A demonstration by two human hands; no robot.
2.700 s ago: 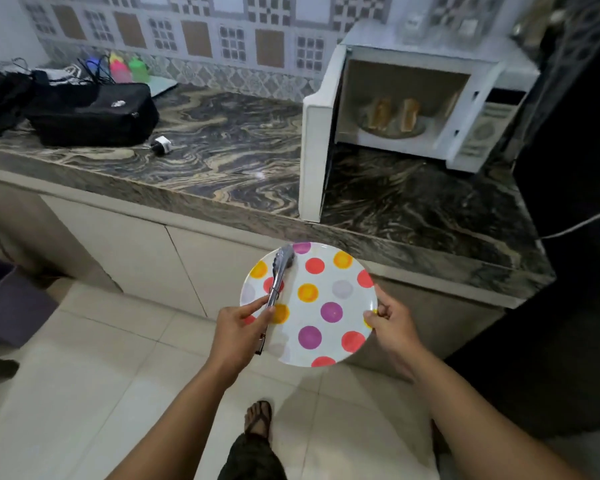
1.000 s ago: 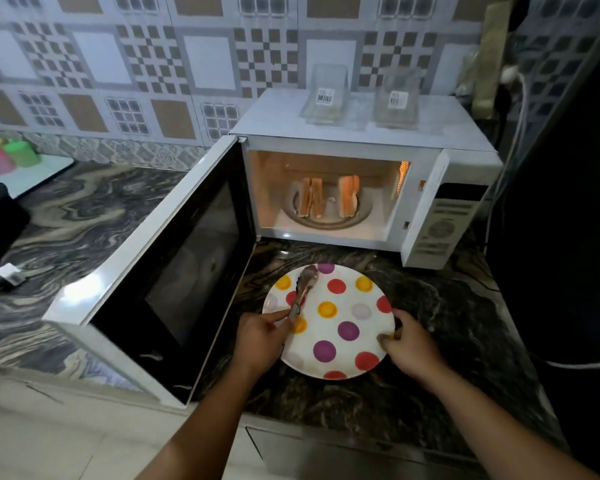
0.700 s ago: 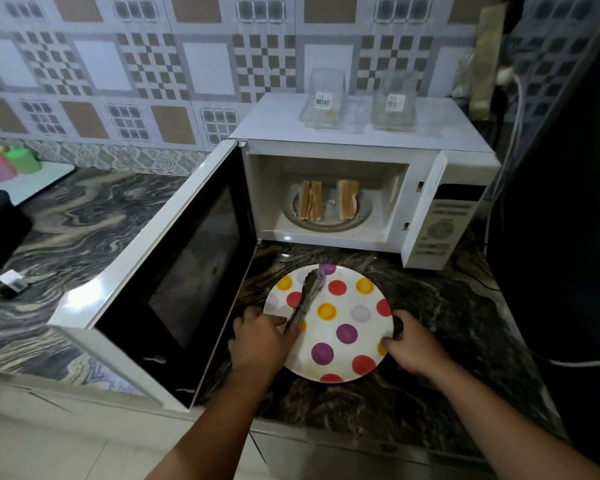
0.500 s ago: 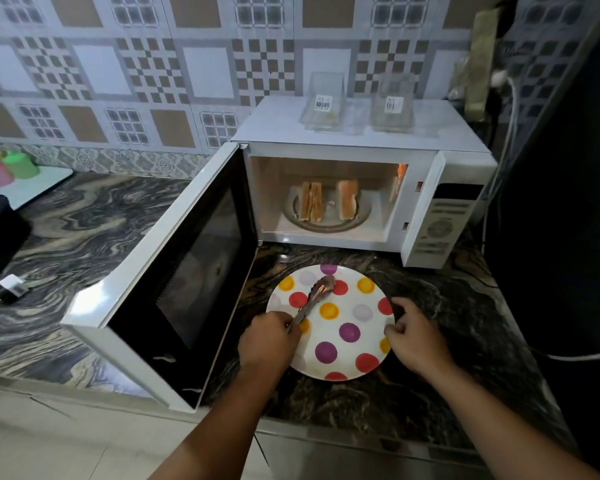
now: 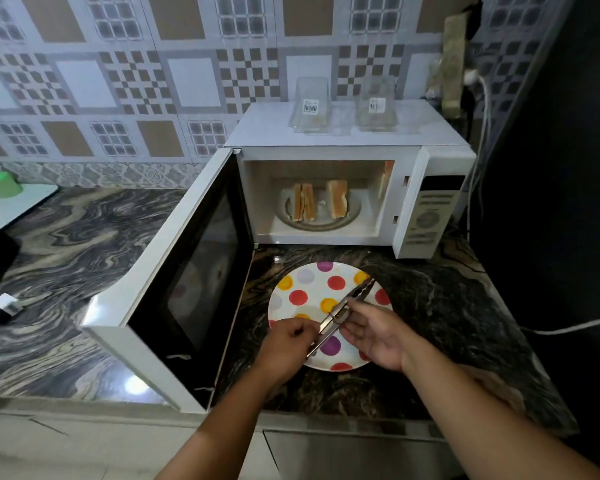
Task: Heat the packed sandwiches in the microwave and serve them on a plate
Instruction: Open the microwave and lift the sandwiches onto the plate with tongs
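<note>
We are seeing two toasted sandwich halves (image 5: 321,204) standing upright on the turntable inside the open white microwave (image 5: 343,157). Barcode stickers on the two clear plastic packs (image 5: 310,107) atop it are unreadable. Over the polka-dot round plate (image 5: 309,289) on the marble table (image 5: 447,306), our left hand (image 5: 286,344) is pinching the metal tongs (image 5: 343,311) while our right hand (image 5: 374,332), palm up, is lying flat-fingered beneath them.

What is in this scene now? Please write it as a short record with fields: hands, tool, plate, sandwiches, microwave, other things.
left hand: left hand grips the tongs at the handle end
right hand: right hand palm up, fingers touching the tongs from the right
tool: tongs lie slanted over the plate
plate: polka-dot plate on the counter, no food on it
sandwiches: two sandwiches upright on the turntable
microwave: microwave door open
other things: two clear packs on top of the microwave
</note>
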